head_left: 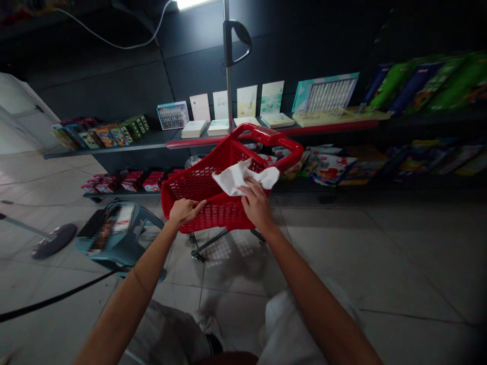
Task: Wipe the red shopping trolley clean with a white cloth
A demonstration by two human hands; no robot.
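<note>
A small red plastic shopping cart (207, 215) stands in front of me on dark wheeled legs, its looped handle at the far right end. My left hand (185, 210) grips the near rim toward the cart's left end, fingers over the edge. On the near rim farther right, my right hand (255, 200) presses a white cloth (238, 177), its fingers closed on it. Part of the cloth spreads over the cart's inside, and the fingertips are partly hidden in it.
Shelves behind the cart hold books (194, 128), boxed sets (173, 115), small boxes (108, 136) and bagged goods (331, 167). To the left stands a blue-grey plastic stool (140, 238) with things on top, beside a round stand base (55, 242). A black cable (64, 294) runs to the stool.
</note>
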